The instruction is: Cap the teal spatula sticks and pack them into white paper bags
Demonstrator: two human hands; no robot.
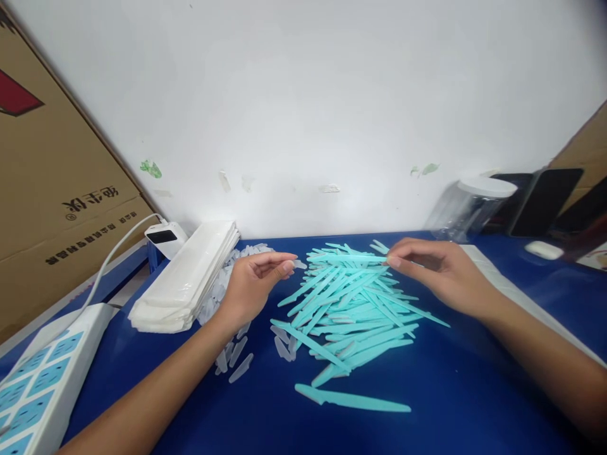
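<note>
A heap of slim turquoise plastic sticks (353, 303) lies on the blue table (450, 392). My right hand (439, 268) pinches one turquoise stick (351, 258) by its end, holding it level above the heap. My left hand (256, 281) pinches a small clear plastic cap (299, 264) near that stick's free tip. More clear caps (237, 360) lie scattered on the table under and behind my left hand. One turquoise stick (353, 399) lies apart at the front.
A stack of white flat sleeves (187, 275) sits left of the caps. A white power strip (42, 379) lies at the front left, a charger (164, 237) behind it, and a cardboard box (52, 189). A clear jar (467, 205) and phones (545, 199) stand at the back right.
</note>
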